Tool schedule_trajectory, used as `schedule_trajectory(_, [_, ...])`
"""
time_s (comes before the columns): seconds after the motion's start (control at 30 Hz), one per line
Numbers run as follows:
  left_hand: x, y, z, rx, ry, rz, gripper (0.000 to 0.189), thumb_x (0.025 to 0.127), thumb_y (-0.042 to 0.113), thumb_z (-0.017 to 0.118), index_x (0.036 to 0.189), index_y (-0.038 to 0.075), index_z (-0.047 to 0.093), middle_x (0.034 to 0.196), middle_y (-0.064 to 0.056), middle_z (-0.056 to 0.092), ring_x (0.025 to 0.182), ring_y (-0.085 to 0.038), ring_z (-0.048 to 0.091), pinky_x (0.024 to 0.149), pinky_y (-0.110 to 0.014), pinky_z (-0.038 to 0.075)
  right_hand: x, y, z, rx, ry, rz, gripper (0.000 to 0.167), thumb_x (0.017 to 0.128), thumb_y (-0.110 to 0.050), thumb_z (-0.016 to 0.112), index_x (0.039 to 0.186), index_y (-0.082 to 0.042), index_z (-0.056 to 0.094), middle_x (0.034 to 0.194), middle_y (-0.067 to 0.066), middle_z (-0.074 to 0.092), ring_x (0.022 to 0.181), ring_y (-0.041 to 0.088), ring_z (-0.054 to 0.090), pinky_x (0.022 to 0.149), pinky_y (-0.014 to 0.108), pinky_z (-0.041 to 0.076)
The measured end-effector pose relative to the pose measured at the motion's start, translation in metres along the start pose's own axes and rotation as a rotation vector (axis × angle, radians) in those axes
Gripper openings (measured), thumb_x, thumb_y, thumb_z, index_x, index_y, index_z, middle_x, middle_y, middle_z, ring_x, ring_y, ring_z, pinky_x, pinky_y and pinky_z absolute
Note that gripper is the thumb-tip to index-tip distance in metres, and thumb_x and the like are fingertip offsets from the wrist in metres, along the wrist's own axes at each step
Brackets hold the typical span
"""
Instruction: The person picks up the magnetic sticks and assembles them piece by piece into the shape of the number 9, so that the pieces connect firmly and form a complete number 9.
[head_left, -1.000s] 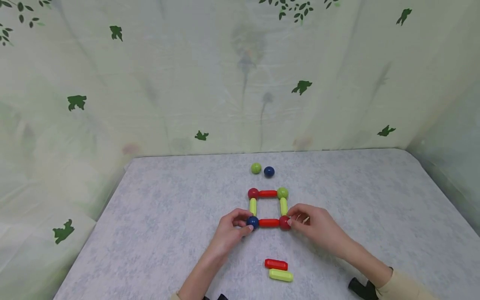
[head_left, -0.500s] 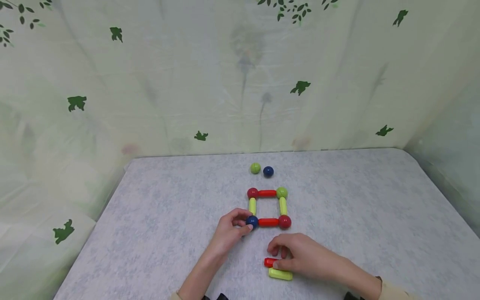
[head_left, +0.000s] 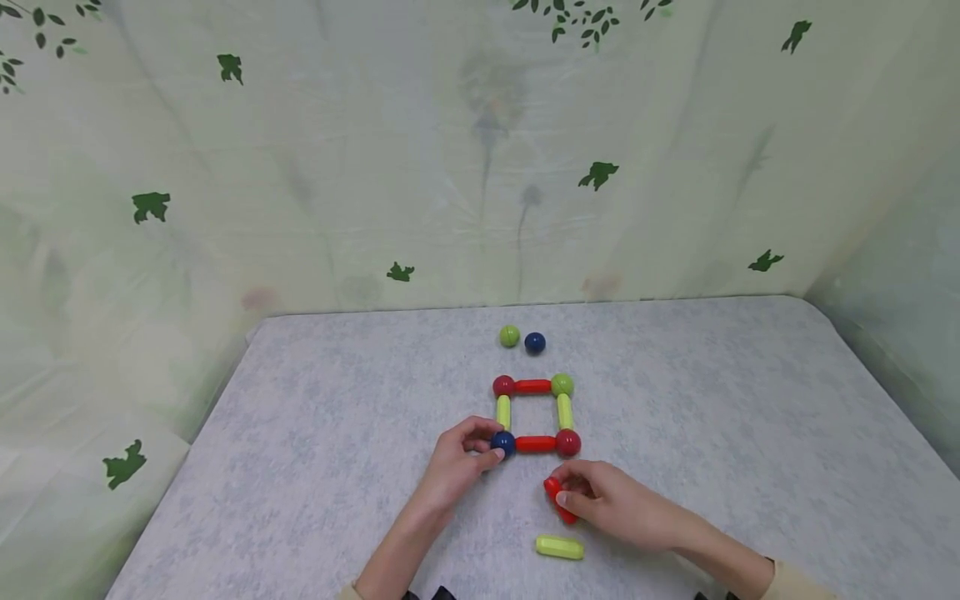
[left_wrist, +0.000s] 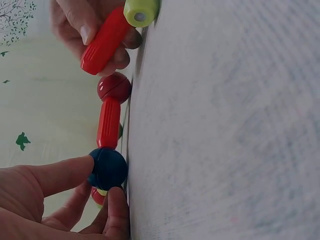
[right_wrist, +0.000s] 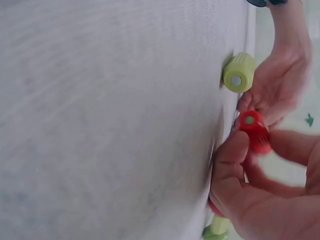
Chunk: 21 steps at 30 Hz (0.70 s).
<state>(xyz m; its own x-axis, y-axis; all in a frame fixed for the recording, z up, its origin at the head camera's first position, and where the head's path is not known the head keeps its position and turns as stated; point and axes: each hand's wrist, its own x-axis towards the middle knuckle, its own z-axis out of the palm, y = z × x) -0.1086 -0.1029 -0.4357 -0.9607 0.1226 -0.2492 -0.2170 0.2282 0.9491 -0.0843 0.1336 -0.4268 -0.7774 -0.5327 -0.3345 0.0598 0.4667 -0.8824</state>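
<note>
A square of magnetic rods and balls lies on the table, with red balls (head_left: 567,442) at two opposite corners, a green ball (head_left: 562,384) at the far right and a blue ball (head_left: 503,444) at the near left. My left hand (head_left: 459,463) pinches that blue ball between thumb and fingers, also plain in the left wrist view. Just in front of the square's near right corner, my right hand (head_left: 618,504) holds a red magnetic rod (head_left: 560,500) at a slant between thumb and fingers. The right wrist view shows the rod's round metal end facing the camera.
A yellow-green rod (head_left: 559,547) lies loose near the front of the table (head_left: 337,400). Behind the square sit a loose green ball (head_left: 509,336) and a loose blue ball (head_left: 535,342). A printed cloth (head_left: 420,167) hangs behind the table.
My right hand has left the near right red ball, come down to the loose rods and picked up the red one, turning it. My left hand has stayed on the blue ball.
</note>
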Motion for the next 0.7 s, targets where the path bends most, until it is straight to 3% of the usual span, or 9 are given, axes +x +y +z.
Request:
schedule_trajectory(0.17, [0.0, 0.0, -0.001, -0.001, 0.005, -0.002, 0.03, 0.088, 0.001, 0.068, 0.117, 0.006, 0.066, 0.101, -0.01, 0.058, 0.091, -0.024, 0.051, 0.069, -0.03, 0.045, 0.002, 0.006, -0.007, 0.187, 0.137, 0.121, 0.03, 0.096, -0.013, 0.061, 0.119, 0.008, 0.058, 0.084, 0.007, 0.067, 0.073, 0.021, 0.063, 0.069, 0.031, 0.054])
schedule_trajectory(0.3, [0.0, 0.0, -0.001, -0.004, 0.001, 0.003, 0.03, 0.088, 0.002, 0.069, 0.117, 0.006, 0.065, 0.101, -0.01, 0.058, 0.091, -0.024, 0.05, 0.068, -0.03, 0.045, 0.004, 0.011, -0.009, 0.26, 0.206, 0.174, 0.036, 0.097, -0.012, 0.062, 0.121, 0.013, 0.056, 0.086, 0.01, 0.07, 0.074, 0.022, 0.067, 0.072, 0.034, 0.057])
schedule_trajectory(0.53, [0.001, -0.001, -0.001, 0.002, 0.001, 0.0, 0.029, 0.088, 0.002, 0.069, 0.116, 0.007, 0.066, 0.098, -0.01, 0.057, 0.091, -0.024, 0.05, 0.068, -0.03, 0.045, 0.003, 0.013, -0.012, 0.262, 0.238, 0.214, 0.043, 0.095, -0.018, 0.066, 0.123, 0.013, 0.055, 0.089, 0.011, 0.071, 0.075, 0.023, 0.068, 0.071, 0.034, 0.057])
schedule_trajectory(0.7, [0.002, -0.002, -0.001, 0.002, 0.001, -0.01, 0.028, 0.088, 0.002, 0.069, 0.115, 0.008, 0.066, 0.098, -0.009, 0.057, 0.09, -0.025, 0.051, 0.069, -0.03, 0.046, 0.003, 0.011, -0.025, 0.204, 0.266, 0.167, 0.032, 0.096, -0.017, 0.063, 0.116, 0.009, 0.061, 0.087, 0.01, 0.07, 0.074, 0.023, 0.067, 0.069, 0.035, 0.057])
